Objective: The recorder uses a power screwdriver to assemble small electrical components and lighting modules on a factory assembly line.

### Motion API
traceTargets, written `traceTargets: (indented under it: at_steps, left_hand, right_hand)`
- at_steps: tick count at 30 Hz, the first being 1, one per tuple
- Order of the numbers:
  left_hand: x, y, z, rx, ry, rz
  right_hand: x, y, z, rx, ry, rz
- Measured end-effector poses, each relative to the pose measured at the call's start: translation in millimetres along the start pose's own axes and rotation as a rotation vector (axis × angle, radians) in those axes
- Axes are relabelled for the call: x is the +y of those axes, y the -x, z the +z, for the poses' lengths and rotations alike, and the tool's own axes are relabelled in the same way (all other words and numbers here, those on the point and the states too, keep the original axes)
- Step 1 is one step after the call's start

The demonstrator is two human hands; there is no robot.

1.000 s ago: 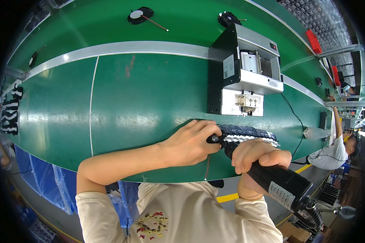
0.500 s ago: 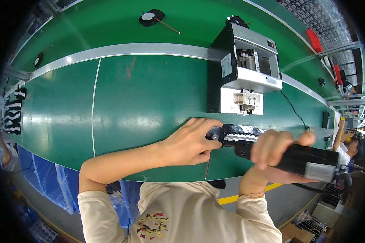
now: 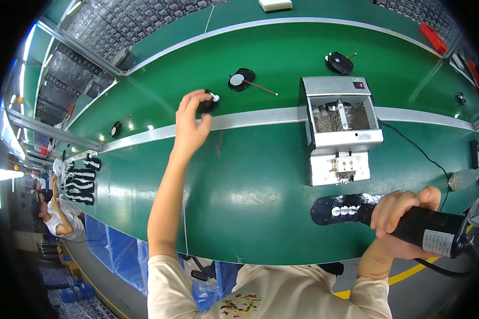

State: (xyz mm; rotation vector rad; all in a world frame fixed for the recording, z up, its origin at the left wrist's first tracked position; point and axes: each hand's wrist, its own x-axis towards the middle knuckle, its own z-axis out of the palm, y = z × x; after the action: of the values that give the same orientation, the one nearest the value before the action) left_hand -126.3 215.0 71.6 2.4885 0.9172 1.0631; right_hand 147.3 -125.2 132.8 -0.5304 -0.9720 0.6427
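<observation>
My left hand (image 3: pixel 190 125) reaches over the far green strip, its fingers round a small black round part (image 3: pixel 207 103) with a white spot. My right hand (image 3: pixel 402 218) grips a black corded electric screwdriver (image 3: pixel 418 229), which lies tilted at the near right; its tip is hidden. Beneath the tool's front end, a long black rounded holder (image 3: pixel 327 210) with a row of white pieces lies on the bench. Behind it stands a silver and black screw feeder (image 3: pixel 340 138), with loose screws in its open bin.
On the far strip lie a black round part with a red wire (image 3: pixel 241 80), another black part (image 3: pixel 339 63) and a small one (image 3: pixel 116 129). Black-and-white holders (image 3: pixel 81 186) lie in a row at the far left. A metal rail (image 3: pixel 250 118) divides bench and strip.
My left hand has moved from beside the screwdriver, up and left to the far strip, with the black round part. My right hand stays on the tool. The view has turned.
</observation>
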Motion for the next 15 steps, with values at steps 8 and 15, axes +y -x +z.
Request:
traceTargets:
  at_steps: [8, 15]
  left_hand:
    - [-18, -61, 116, -0.138, -0.188, -0.108]
    - [47, -34, 68, -0.097, -0.069, 0.045]
  right_hand:
    - [10, -1, 8, 0.056, 0.062, 0.042]
    - [-1, 5, -4, 0.064, 0.029, 0.013]
